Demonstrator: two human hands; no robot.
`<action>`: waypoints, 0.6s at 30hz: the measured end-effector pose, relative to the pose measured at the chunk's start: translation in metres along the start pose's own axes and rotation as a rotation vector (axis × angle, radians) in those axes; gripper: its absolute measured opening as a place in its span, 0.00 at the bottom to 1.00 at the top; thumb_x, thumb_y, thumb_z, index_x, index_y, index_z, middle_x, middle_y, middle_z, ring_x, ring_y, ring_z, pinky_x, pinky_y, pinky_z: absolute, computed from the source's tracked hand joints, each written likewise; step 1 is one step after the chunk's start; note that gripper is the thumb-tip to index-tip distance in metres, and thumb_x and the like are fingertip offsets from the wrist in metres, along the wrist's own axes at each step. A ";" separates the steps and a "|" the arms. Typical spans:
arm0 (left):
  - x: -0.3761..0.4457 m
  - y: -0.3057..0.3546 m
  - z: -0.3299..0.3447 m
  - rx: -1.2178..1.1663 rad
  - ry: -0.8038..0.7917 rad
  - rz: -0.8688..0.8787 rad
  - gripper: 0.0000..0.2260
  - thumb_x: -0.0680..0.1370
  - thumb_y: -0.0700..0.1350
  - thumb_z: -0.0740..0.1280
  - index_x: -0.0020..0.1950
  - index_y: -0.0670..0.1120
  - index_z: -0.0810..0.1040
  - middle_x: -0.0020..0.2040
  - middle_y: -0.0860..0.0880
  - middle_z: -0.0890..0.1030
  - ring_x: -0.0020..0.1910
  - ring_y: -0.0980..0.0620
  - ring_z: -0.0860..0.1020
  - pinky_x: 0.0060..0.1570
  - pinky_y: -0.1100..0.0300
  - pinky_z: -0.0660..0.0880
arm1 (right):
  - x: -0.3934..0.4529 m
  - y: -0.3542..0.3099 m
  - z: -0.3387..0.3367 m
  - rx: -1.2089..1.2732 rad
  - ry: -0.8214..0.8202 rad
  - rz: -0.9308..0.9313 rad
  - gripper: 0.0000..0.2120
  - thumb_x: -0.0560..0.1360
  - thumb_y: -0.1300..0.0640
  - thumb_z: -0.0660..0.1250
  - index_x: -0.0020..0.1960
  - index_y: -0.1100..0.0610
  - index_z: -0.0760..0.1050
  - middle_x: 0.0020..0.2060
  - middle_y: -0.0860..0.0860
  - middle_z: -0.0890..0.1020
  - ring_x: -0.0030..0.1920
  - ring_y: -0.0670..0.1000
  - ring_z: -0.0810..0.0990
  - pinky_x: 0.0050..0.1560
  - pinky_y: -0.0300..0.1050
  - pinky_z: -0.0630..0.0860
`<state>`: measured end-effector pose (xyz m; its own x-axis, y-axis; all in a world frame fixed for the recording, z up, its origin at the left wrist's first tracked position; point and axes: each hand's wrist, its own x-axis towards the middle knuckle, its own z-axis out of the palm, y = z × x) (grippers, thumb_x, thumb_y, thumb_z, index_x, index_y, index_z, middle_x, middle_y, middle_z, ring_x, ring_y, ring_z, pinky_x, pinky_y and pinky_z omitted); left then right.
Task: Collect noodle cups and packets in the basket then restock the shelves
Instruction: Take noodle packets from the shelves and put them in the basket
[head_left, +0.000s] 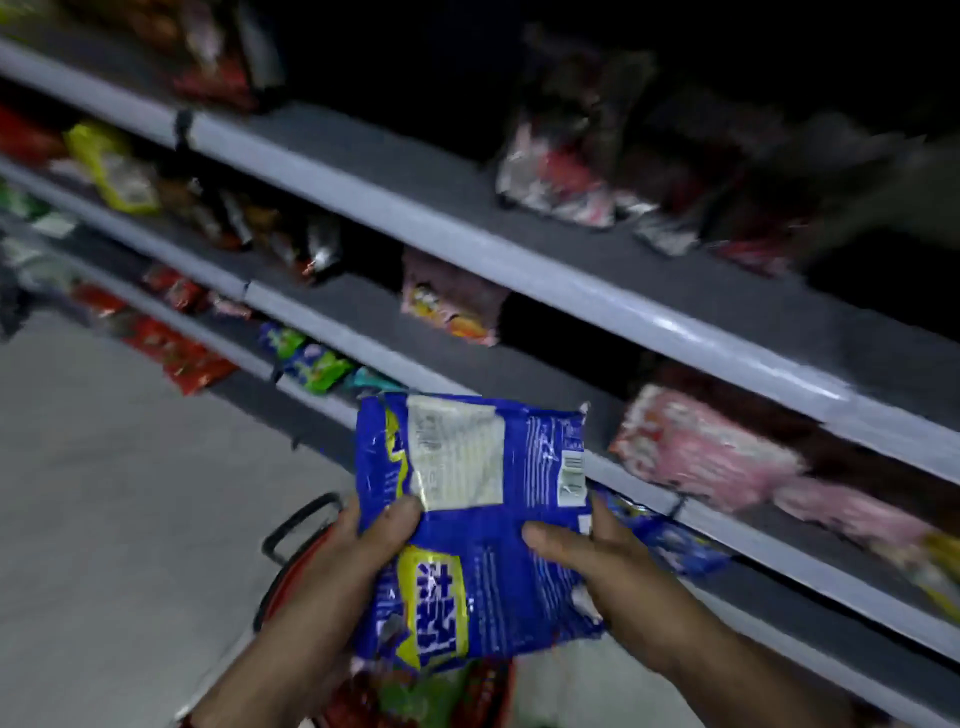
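A blue noodle packet with a white panel and yellow label is held up in front of the shelves. My left hand grips its left edge, thumb on the front. My right hand grips its right edge, thumb across the front too. Below my hands sits a red basket with a black handle; red and green packets lie inside it, partly hidden by my arms and the packet.
Grey shelves run diagonally from upper left to lower right. They carry pink packets, blue packets, green packets, red packets and others, all blurred. Pale floor lies to the left.
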<state>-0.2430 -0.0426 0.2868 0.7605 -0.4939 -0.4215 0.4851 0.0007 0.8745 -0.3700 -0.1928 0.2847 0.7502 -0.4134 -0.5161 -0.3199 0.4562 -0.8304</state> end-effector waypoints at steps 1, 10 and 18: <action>-0.012 0.012 0.017 0.054 -0.061 -0.024 0.07 0.82 0.37 0.59 0.55 0.44 0.76 0.20 0.54 0.77 0.17 0.61 0.75 0.17 0.70 0.68 | -0.026 -0.010 -0.010 -0.043 0.050 -0.091 0.30 0.58 0.48 0.79 0.60 0.42 0.77 0.55 0.47 0.85 0.56 0.52 0.84 0.63 0.60 0.75; -0.177 0.065 0.221 0.289 -0.790 0.135 0.28 0.49 0.59 0.82 0.48 0.57 0.84 0.51 0.46 0.86 0.48 0.47 0.85 0.51 0.50 0.78 | -0.293 -0.068 -0.164 0.080 0.415 -0.444 0.35 0.58 0.51 0.83 0.63 0.50 0.76 0.56 0.58 0.84 0.55 0.61 0.83 0.60 0.63 0.77; -0.353 0.011 0.431 0.286 -1.216 0.243 0.49 0.33 0.58 0.83 0.53 0.48 0.83 0.47 0.44 0.86 0.43 0.48 0.86 0.34 0.64 0.79 | -0.524 -0.042 -0.326 0.175 0.609 -0.691 0.39 0.49 0.58 0.87 0.60 0.56 0.81 0.56 0.62 0.83 0.56 0.61 0.83 0.52 0.51 0.81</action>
<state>-0.6927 -0.2431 0.5484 -0.1417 -0.9832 0.1146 0.1642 0.0908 0.9822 -0.9385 -0.2518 0.5217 0.2936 -0.9558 0.0174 0.2128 0.0476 -0.9759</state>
